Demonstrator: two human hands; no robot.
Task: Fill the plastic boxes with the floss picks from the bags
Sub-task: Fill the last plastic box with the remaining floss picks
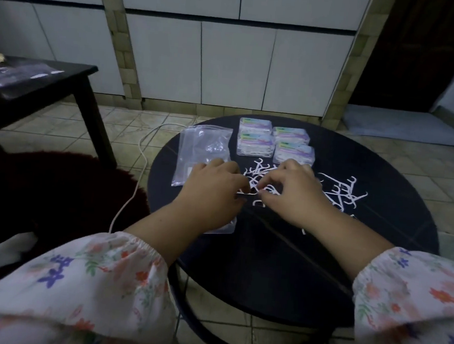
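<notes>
The round, dark, smooth-topped surface [308,259] is carrying everything the task needs, and its faintly glossy face is making the white pieces stand out. At its left edge a clear, limp, crinkled plastic bag [203,153] is lying flat and looking all but emptied, so the tipping-out seems done for this one. At the far side four small rectangular clear plastic boxes with pastel printed labels [274,143] are sitting in a tight two-by-two cluster, touching one another; white picks are showing through their walls, so I judge these to be filled already and closed. A scatter of thin white plastic floss picks with hooked, forked heads [338,191] is lying loose across the middle and right of the surface, tangled and overlapping, so a fair share of the job is, to my mind, still waiting. Another clear plastic piece is peeking out beneath the left wrist; whether it is a bag or an open box, I cannot tell.

The left hand [213,195] is hovering with curled fingers near the bag, its grip appearing to be closed on one white pick. The right hand [292,190] is bending over the pile just beside it, thumb and forefinger pinching together on a pick. Both hands are meeting at the pile's left end, gathering picks
</notes>
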